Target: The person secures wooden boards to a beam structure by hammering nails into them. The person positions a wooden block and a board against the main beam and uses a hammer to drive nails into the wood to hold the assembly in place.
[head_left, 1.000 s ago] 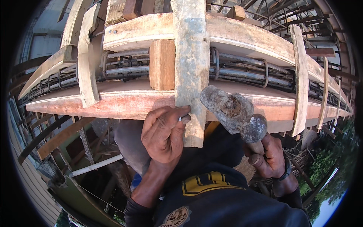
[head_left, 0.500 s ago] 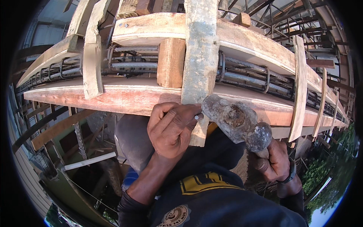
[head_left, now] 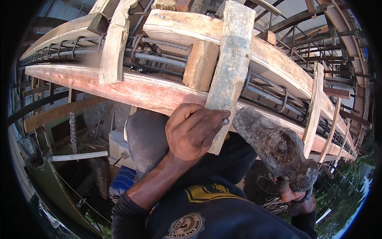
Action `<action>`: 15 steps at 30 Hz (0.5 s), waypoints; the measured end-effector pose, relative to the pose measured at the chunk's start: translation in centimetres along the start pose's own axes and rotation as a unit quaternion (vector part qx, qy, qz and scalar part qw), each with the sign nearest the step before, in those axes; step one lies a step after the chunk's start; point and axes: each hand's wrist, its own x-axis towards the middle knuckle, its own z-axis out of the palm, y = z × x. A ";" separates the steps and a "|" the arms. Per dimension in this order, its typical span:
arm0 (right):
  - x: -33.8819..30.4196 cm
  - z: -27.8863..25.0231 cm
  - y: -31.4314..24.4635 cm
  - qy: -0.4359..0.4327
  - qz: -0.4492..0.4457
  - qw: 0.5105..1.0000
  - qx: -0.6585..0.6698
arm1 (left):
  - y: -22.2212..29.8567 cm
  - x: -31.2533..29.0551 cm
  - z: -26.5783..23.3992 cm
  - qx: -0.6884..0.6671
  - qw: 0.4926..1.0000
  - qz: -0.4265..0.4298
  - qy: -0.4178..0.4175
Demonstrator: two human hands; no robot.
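Observation:
Pinched in the fingers of my left hand [head_left: 189, 133] is a nail [head_left: 226, 121], its head toward me. The nail stands against the lower part of a grey-stained wooden batten [head_left: 232, 59], which crosses two long formwork boards. My right hand [head_left: 295, 196] is closed round the handle of a worn, cement-crusted hammer [head_left: 280, 145]. The hammer head is raised close to the camera, to the right of the nail and apart from it. It hides most of the handle and part of my right hand. A short wooden block [head_left: 201, 65] sits between the boards, left of the batten.
The reddish near board [head_left: 151, 93] and the pale far board [head_left: 183, 23] enclose steel reinforcing bars [head_left: 161, 59]. More battens [head_left: 113, 51] cross them on both sides. My knee [head_left: 145, 137] is under the near board. Timber props and a white pipe [head_left: 79, 156] lie lower left.
The hammer has drawn back to the right and nearer the camera, away from the nail. My left hand still holds the nail at the batten. The whole view has tilted.

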 end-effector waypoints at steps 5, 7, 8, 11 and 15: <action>1.3 -0.7 -1.1 -0.031 -0.030 0.997 -0.057 | -0.2 -0.4 0.0 -0.006 1.000 -0.013 0.009; 1.1 -0.6 -1.0 -0.041 -0.043 0.994 -0.091 | -0.3 -0.5 0.2 -0.013 1.000 -0.019 0.015; 1.0 -0.4 -0.9 -0.045 -0.050 0.992 -0.108 | -0.3 -0.5 0.3 -0.010 1.000 -0.016 0.017; 0.6 0.2 -0.8 0.024 0.000 0.999 -0.023 | -0.3 -0.5 0.3 -0.010 1.000 -0.016 0.016; 1.5 -0.5 -1.4 -0.030 -0.025 0.994 -0.100 | -0.4 -0.8 0.3 0.002 1.000 -0.015 0.010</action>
